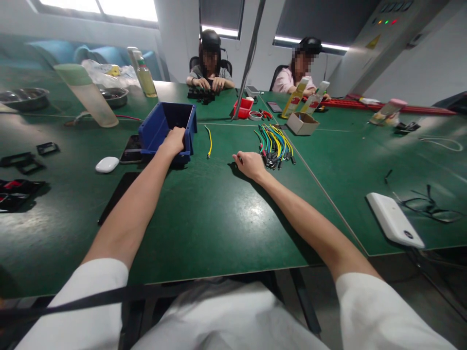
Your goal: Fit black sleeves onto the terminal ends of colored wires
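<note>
My left hand [174, 141] reaches over the front of a blue plastic bin [156, 129], and its fingers are hidden inside. What lies deep in the bin cannot be made out. On the green table my right hand [250, 164] rests with its fingers curled in, and nothing shows in them. Just beyond its knuckles lies a bunch of short cables [275, 143] in yellow, green and blue, with dark ends. Between the bin and my right hand, apart from both, a single yellow cable [209, 142] lies on the table.
Left of the bin are a phone [131, 149], a white earbud case [107, 165] and a tilted bottle [89, 97]. A small cardboard box [302, 124] stands beyond the cables. A white power bank [394, 220] and glasses [430, 206] lie right. Two people sit across the table.
</note>
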Available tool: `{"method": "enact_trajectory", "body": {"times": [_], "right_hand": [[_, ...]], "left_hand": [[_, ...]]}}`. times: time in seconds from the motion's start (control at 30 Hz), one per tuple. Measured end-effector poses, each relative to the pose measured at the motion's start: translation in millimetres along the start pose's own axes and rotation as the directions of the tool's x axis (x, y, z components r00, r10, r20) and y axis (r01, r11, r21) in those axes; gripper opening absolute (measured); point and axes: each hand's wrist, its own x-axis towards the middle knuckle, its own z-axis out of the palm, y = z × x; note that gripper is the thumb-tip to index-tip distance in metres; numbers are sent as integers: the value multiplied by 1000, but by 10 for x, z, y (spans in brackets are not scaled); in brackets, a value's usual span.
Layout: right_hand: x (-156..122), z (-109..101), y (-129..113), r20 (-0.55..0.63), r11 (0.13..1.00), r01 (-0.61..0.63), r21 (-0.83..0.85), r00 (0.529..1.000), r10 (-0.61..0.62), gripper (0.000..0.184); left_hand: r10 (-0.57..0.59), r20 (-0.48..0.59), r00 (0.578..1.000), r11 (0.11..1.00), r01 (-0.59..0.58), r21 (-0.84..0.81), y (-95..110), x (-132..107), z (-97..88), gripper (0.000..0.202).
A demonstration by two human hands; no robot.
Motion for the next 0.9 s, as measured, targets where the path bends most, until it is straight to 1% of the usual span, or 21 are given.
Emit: {"method": "enact_trajectory", "body": {"times": [0.07,0.17,0.37,0.47,0.57,0.7,0.9], "right_hand": [[-20,-34,-56,-11,999,41,11,999,-41,46],[-24,-74,-131,-49,997,69,33,997,-67,46],[88,-95,-264,-39,998,10,62,999,-8,43],[174,-104,-352,-20,998,-5,65,1000,7,45],[264,-136,-448,2,997,31,72,1000,-32,50],[401,-209,-571,62,997,39,67,997,-43,52],[615,-260,-732,150,992,-17,122,989,-2,58]], "left_hand": [[19,-1,1000,999,-19,42,-11,18,18,35],[-2,-1,1000,998,2,58,-11,29,29,35],[-25,7,1000,998,25,63,-4,29,24,37],[-15,19,1000,998,14,55,-10,20,23,38],[-4,23,1000,999,3,52,-11,9,19,39],[-5,39,999,999,3,40,-1,-8,1,42],[12,83,996,1000,-13,5,8,-41,-26,39]]}}
